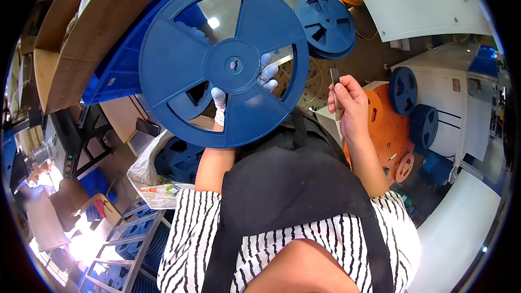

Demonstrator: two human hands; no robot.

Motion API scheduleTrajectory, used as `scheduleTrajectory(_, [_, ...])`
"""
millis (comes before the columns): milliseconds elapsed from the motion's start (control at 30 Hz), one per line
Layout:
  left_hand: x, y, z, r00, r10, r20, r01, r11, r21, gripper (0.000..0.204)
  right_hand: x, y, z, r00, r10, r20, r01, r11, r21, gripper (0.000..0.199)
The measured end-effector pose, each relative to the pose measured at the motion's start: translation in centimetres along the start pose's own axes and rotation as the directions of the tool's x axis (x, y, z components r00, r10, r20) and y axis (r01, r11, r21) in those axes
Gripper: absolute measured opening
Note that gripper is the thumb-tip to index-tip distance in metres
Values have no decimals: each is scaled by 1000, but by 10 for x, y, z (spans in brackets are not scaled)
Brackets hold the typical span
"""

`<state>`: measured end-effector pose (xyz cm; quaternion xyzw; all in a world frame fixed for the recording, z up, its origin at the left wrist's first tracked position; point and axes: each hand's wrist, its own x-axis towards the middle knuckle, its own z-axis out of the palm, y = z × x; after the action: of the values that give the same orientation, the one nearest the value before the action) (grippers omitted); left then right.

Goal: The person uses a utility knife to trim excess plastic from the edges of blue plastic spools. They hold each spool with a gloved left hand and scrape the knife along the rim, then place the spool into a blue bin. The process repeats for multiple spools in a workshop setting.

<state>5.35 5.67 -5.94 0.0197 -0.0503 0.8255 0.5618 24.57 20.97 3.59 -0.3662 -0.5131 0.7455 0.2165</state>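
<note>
A large blue plastic reel [234, 66] is held up in front of me, its broad spoked face turned toward me. My left hand [218, 99], in a white glove, grips it from behind; the thumb and fingertips show through the reel's openings, while the palm is hidden. To the right of the reel, my bare right hand [354, 107] pinches a narrow, flat grey blade-like scraper [335, 78] upright between thumb and fingers. The scraper is apart from the reel.
More blue reels [325, 24] lie beyond the held one. On the right are an orange disc [388, 130], smaller blue reels [402, 90] and a white cabinet [442, 84]. A blue crate [122, 70], cardboard [81, 49], a woven sack [144, 176] and a metal rack [127, 263] line the left.
</note>
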Motion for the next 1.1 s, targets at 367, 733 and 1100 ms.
scheduleTrajectory(367, [-9, 8, 0, 999, -14, 46, 16, 999, -33, 112, 7, 0, 9, 994, -70, 85, 86, 974, -211, 15])
scheduleTrajectory(733, [-254, 81, -37, 479, 814, -330, 613, -41, 789, 96, 88, 112, -84, 931, 104, -351, -153, 982, -114, 13])
scheduleTrajectory(1100, [-398, 95, -147, -408, 854, -322, 911, 362, -197, 106, 270, 244, -233, 446, 343, -827, -185, 939, 290, 20])
